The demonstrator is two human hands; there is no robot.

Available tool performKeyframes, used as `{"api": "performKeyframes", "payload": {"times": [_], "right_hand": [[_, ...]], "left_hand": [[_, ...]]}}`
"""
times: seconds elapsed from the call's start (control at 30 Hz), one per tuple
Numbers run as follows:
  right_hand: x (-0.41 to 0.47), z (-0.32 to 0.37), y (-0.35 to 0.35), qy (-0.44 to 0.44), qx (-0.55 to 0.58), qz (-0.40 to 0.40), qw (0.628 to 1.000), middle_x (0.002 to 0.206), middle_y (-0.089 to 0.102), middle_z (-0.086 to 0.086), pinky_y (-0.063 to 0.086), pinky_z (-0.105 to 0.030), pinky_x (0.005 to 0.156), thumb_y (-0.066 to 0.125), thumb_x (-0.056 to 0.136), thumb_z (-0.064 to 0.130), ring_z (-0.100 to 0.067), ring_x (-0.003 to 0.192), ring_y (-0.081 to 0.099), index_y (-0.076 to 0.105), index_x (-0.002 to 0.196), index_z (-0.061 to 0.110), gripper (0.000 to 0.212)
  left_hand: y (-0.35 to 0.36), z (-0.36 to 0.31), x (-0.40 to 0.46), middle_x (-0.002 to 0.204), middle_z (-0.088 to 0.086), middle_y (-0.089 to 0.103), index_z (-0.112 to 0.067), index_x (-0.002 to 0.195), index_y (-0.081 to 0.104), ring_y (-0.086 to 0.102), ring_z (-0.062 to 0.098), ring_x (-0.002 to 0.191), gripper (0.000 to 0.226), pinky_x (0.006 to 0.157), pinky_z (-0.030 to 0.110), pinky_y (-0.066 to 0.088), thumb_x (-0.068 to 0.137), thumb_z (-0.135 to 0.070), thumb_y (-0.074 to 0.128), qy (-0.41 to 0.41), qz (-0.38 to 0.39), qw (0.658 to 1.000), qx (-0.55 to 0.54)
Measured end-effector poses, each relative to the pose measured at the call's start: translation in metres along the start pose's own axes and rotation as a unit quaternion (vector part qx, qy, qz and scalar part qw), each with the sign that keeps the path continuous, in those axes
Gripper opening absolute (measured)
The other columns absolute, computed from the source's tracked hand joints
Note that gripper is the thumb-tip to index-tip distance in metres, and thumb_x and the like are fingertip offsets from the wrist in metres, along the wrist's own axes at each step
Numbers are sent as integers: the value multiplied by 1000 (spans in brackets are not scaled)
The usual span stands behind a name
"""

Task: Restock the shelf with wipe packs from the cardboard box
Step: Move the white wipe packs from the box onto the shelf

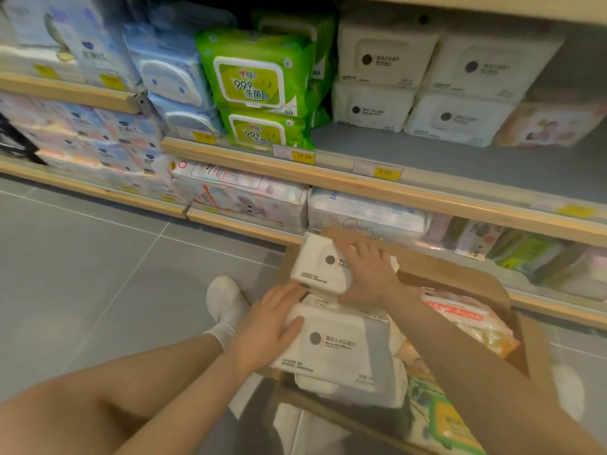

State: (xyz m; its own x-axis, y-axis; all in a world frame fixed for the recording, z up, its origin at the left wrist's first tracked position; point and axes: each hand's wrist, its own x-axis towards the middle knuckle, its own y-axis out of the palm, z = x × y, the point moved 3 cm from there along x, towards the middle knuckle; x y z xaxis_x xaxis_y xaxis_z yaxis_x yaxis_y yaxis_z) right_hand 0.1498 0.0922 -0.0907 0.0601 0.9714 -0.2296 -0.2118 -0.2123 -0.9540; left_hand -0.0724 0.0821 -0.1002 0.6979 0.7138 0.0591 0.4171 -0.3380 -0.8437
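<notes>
The box [460, 277] sits on the floor [98, 257] tight against the shelf [361, 185], so each pack has only a short way to travel up; its flaps stand open and it is full of mixed packs, the white ones uppermost where the hands can reach them first.

The right hand [371, 274] lies over the far white pack [320, 266] with fingers spread flat across its top and thumb round the near edge, a wide grip suited to a soft, slippery wrapper; the pack is tilted up at the box's far corner, as if being lifted out. The left hand [266, 326] rests with straight fingers on the end of the near white pack [335, 346], pressing rather than clasping, probably to steady the pile while the other comes away.

On the shelf the matching white packs [423, 80] are stacked two high with their lids facing out, pushed well back; the bare grey board in front of them, above the yellow price tag [384, 172], looks like the gap to be filled. The green packs [256, 83] beside them stand forward at the lip, which shows how a full row should look.

A white shoe [226, 297] rests just left of the box; the person seems to be crouched.
</notes>
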Motion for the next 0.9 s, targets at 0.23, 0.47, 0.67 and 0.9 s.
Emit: {"api": "performKeyframes", "payload": {"times": [0.23,0.47,0.67,0.9], "right_hand": [[-30,-22,-34,17,-23,-88,996,132,36,-3,24,-41,98,72,57,56,-24,122,32,17,145,31,107],[-86,-70,-77,65,-40,-121,990,130,35,-3,24,-41,100,73,57,58,-24,121,32,17,146,30,108],[-112,-102,-100,100,-55,-162,980,128,39,-2,26,-43,100,74,54,56,-23,117,35,22,144,29,107],[-85,-110,-145,88,-67,-204,973,127,39,-3,24,-43,100,75,57,56,-23,117,34,22,143,29,105]], "left_hand": [[18,-36,0,150,-1,26,-21,148,17,18,17,139,112,116,45,-3,60,-78,55,122,141,971,149],[20,-64,22,139,6,31,-21,149,-1,30,25,124,116,102,40,25,61,-57,66,140,209,936,247],[-4,-64,44,133,0,35,-27,145,2,35,21,119,114,97,40,28,57,-68,61,150,157,940,263],[-85,-50,93,110,3,54,-19,139,28,54,26,99,108,81,45,42,51,-78,52,143,11,946,292]]}}
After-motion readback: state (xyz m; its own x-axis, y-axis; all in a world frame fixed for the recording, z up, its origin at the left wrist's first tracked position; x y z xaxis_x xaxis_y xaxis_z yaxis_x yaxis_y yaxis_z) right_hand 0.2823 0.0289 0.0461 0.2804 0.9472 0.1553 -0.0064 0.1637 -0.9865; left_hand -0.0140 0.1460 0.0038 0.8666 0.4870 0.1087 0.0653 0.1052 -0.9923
